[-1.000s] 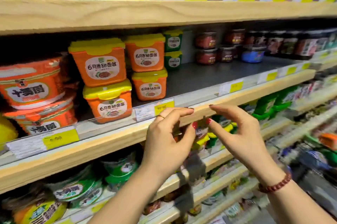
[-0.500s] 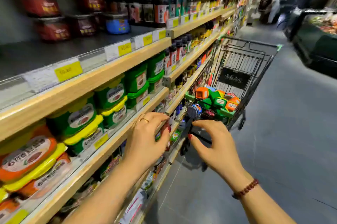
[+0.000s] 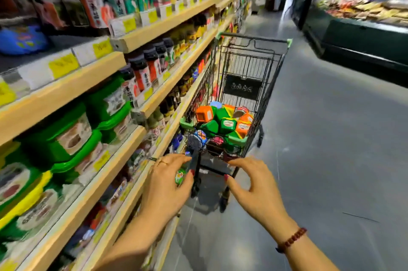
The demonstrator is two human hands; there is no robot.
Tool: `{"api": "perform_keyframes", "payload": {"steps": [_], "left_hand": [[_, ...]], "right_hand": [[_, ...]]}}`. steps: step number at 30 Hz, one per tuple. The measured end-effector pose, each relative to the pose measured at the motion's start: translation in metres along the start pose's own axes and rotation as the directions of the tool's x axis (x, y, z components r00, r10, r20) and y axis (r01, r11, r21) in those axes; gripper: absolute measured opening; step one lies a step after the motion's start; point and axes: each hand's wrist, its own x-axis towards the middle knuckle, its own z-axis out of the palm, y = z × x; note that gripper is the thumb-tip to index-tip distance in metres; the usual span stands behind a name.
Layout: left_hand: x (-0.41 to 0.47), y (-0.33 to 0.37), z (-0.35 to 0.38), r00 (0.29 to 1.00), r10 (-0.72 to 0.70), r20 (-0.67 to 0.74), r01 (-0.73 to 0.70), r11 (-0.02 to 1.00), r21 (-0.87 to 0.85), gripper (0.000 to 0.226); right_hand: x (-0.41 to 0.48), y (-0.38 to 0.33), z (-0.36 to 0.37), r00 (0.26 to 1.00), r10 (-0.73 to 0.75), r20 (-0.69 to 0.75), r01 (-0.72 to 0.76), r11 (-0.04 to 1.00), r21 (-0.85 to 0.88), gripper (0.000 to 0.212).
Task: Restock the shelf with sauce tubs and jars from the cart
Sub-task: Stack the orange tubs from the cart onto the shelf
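Single head view, looking forward and down the aisle, hands (image 3: 209, 184) near, cart (image 3: 247, 85) ahead, shelves (image 3: 106, 65) left

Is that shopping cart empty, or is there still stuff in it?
Not empty: the cart holds a jumbled heap of orange tubs, green tubs and a few jars.

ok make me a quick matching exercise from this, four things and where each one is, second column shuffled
Things:
1 orange tub
2 blue tub
3 bead bracelet
4 ring

Places:
a finger of the left hand
b inside the cart
c wrist of the right hand
d upper shelf, far left of the view

Pairs: 1-b, 2-d, 3-c, 4-a
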Motion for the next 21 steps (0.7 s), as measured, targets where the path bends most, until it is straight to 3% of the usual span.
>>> {"api": "perform_keyframes", "payload": {"steps": [12,21], "left_hand": [[0.204,-0.06,0.076,0.984,0.124,0.131,-0.121,0.992,-0.034,0.03],[0.301,-0.083,0.137,0.979,0.076,0.189,-0.068,0.996,-0.049,0.028]], "right_hand": [[0.17,0.07,0.027,0.979,0.157,-0.133,-0.167,0.983,-0.074,0.031],[0.267,0.134,0.047,0.97,0.23,-0.074,-0.236,0.968,-0.089,0.031]]}}
